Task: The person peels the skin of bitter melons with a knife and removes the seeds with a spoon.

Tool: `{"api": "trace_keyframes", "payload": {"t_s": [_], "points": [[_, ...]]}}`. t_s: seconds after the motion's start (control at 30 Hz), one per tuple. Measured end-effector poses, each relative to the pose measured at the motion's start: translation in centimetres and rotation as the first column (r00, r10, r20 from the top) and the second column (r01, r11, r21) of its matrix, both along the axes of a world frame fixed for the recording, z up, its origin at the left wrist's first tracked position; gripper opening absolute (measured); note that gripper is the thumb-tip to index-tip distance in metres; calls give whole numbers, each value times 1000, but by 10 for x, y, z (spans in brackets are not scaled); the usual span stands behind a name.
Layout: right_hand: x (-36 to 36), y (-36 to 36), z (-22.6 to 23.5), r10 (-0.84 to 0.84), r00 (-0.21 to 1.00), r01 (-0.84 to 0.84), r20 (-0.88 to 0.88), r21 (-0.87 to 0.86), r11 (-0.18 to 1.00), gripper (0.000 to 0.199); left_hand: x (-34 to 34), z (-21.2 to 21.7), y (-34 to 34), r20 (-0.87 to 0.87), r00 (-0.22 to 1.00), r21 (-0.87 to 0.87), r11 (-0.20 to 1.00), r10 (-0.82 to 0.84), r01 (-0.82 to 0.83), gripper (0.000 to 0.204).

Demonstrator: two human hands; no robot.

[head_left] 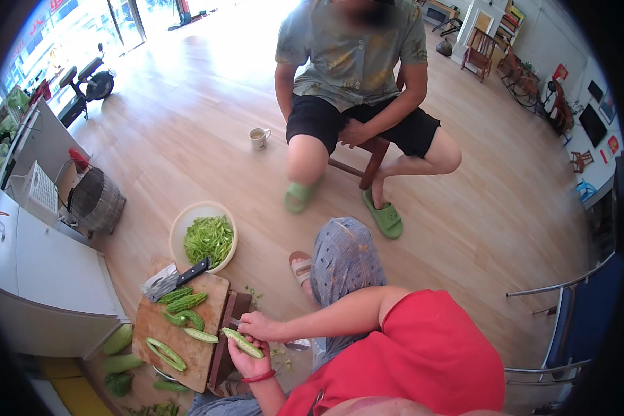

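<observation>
My left hand, a red band at its wrist, is closed around a split bitter melon half, cut face up. Just above it, my right hand is closed with its fingers at the melon's far end. A thin metal tool pokes out by those fingers; its kind is mostly hidden. Left of my hands lies a wooden cutting board. On it are whole bitter melons, a curved bitter melon, another cut half and a hollowed half. A black-handled cleaver rests along the board's far edge.
Beyond the board stands a cream bowl of sliced green strips. More green vegetables lie on the floor left of the board. A person sits opposite on a wooden stool, near a mug. A woven basket stands left.
</observation>
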State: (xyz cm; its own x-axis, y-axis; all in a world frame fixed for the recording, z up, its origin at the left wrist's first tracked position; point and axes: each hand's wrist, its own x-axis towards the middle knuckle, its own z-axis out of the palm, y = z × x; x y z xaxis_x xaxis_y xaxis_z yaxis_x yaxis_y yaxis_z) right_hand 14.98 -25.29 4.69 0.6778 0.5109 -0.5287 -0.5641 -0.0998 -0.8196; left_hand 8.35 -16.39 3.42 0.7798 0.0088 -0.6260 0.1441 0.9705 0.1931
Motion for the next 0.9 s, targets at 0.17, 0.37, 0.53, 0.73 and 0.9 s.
{"api": "trace_keyframes", "payload": {"t_s": [0.17,0.37,0.53,0.73,0.9], "points": [[0,-6,8,-1,1000,1,13,13,1000,16,-2,1,1,37,999,-43,999,-18,19,33],[0,-8,11,19,1000,-19,-2,16,1000,16,-2,11,-5,8,1000,-33,999,15,-15,33],[1,-9,11,16,1000,-16,13,7,1000,16,-1,9,-5,10,1000,-34,999,9,-9,33],[0,-8,7,7,1000,-7,1,25,1000,17,-1,3,-4,-15,1000,-8,1000,2,-2,34],[0,-6,6,3,1000,-3,29,6,1000,16,0,3,-2,-44,999,21,1000,-16,17,32]]}}
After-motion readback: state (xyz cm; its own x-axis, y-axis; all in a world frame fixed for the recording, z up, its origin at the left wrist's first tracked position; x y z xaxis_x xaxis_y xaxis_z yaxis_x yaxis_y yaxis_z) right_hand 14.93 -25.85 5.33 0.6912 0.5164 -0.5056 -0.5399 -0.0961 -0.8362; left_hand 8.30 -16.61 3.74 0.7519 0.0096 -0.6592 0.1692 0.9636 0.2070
